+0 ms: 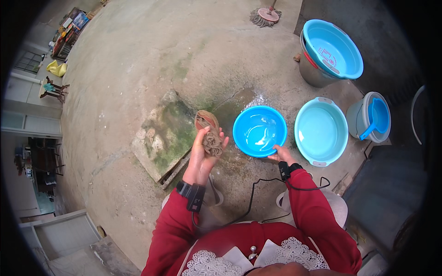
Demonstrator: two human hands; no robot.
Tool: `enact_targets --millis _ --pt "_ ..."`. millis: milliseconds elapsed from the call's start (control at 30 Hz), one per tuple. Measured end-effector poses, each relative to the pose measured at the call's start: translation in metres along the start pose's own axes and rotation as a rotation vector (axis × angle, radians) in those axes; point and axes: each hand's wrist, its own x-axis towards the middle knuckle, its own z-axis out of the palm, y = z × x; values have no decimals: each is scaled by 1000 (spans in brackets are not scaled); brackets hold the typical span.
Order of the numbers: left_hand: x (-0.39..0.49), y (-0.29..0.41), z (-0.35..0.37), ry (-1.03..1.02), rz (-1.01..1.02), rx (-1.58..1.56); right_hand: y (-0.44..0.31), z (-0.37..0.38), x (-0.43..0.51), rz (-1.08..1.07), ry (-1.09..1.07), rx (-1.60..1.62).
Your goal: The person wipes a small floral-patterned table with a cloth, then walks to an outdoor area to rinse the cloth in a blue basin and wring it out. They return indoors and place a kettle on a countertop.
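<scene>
My left hand [200, 151] is wrapped around what looks like a slipper [207, 119] with ruffled brown fabric on its upper and a tan sole edge. It is held up beside the bright blue plastic basin [239, 138], on its left. Water in that basin catches the light. The fingers and thumb of my right hand [283, 154] grip the basin's near right rim. Both wrists wear black strapped devices, joined by a thin black cable [253, 193].
A pale turquoise basin [299, 132] with water stands to the right. Beyond it are a pale bucket [355, 117] with a blue dipper [381, 115] and a metal bucket [312, 74] topped by a large basin [342, 43]. A mossy slab [169, 134] lies left; a mop [266, 17] is farther off.
</scene>
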Motion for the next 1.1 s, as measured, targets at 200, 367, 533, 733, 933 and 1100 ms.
enact_targets --millis 200,367,533,733,933,1100 --pt "-3 -1 -1 -6 -22 -16 -8 -8 -8 -24 25 56" --pt "-9 0 1 -35 -36 -33 -36 6 -8 -63 141 -84" --pt "-18 7 0 -18 -24 -65 -68 13 -3 -295 287 -549" --pt "-19 14 -4 -10 -13 -70 -103 31 1 -725 541 -1013" --pt "-12 17 -5 5 -50 -85 -140 48 -17 -1003 506 -1138" --pt "-9 15 -1 27 -34 -52 -169 56 -32 -1180 396 -1321"
